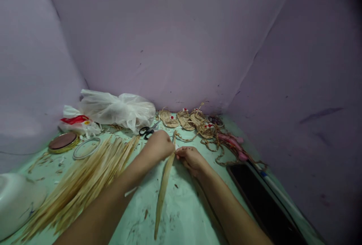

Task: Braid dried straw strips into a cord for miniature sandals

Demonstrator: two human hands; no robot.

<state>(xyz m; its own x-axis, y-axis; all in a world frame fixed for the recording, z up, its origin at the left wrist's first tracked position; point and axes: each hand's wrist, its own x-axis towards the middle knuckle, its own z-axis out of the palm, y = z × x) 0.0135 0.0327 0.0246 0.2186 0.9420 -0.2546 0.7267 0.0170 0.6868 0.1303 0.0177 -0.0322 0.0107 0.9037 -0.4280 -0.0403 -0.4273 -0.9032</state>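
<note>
In the middle of the head view, my left hand (161, 144) is closed, its fingers curled at the upper part of a pale dried leaf strip (163, 194). My right hand (190, 158) pinches the same strip from the other side. Below my hands, the strip's long free end hangs toward me over the green surface. A thin braided cord (186, 140) runs from the top of the strip off to the right. My fingers partly hide where cord and strip meet.
A bundle of dried leaf strips (85, 177) lies left, with black-handled scissors (148, 131) beyond it. Small woven slippers (185, 120) with red beads line the back wall. A white plastic bag (118, 109), round tin (63, 142), tape roll (86, 148) and dark flat tray (263, 203) surround the work.
</note>
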